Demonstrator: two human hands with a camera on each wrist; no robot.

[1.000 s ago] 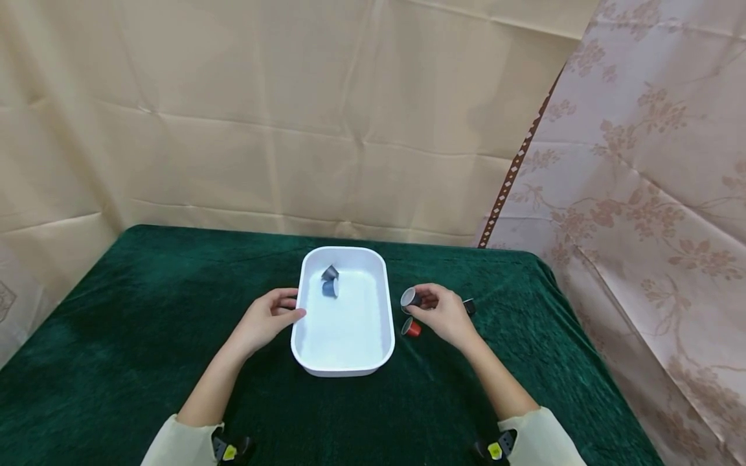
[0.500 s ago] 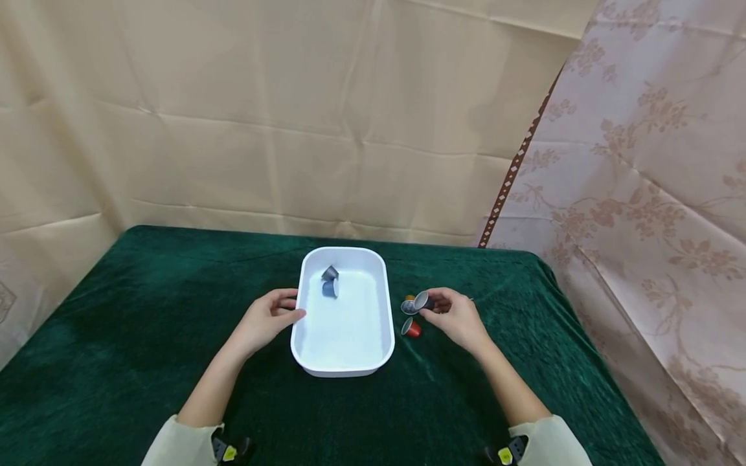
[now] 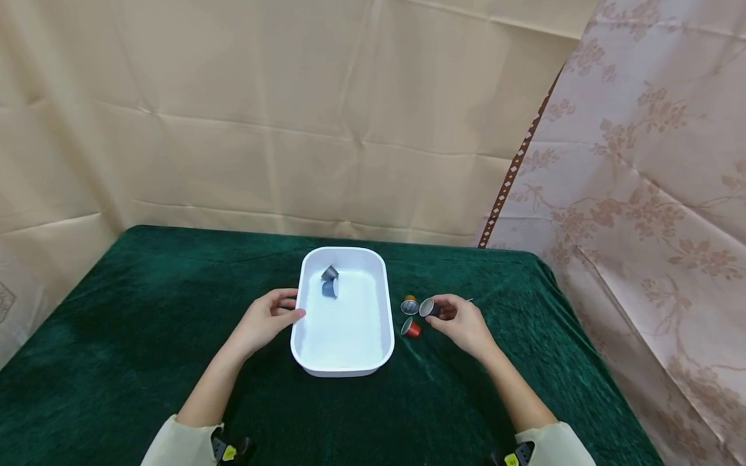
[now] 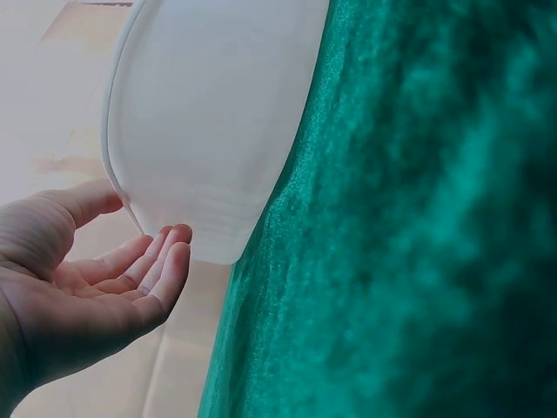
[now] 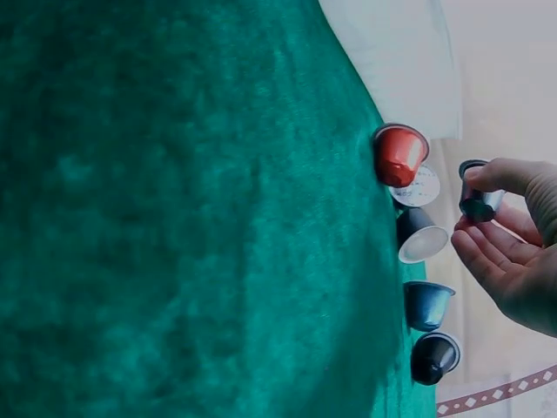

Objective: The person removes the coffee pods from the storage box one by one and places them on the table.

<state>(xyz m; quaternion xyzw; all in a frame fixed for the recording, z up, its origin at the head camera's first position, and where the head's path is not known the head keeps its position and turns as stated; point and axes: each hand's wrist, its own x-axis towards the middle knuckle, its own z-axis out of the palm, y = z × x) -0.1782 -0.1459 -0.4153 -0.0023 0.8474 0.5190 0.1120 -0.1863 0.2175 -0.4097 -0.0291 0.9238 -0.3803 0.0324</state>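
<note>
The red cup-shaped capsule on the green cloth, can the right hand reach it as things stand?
Probably not yet: the right hand pinches a dark cup-shaped capsule. Nothing visible blocks the red capsule nearby, so freeing that hand would likely suffice.

A worktop (image 3: pixel 146 310) draped in dark green velvety cloth stands before a creased beige curtain (image 3: pixel 280 129), which adjoins a pale pink floral curtain (image 3: pixel 658 194) at right along a slanting brown trim strip (image 3: pixel 516 163) bearing white diamond motifs.
</note>
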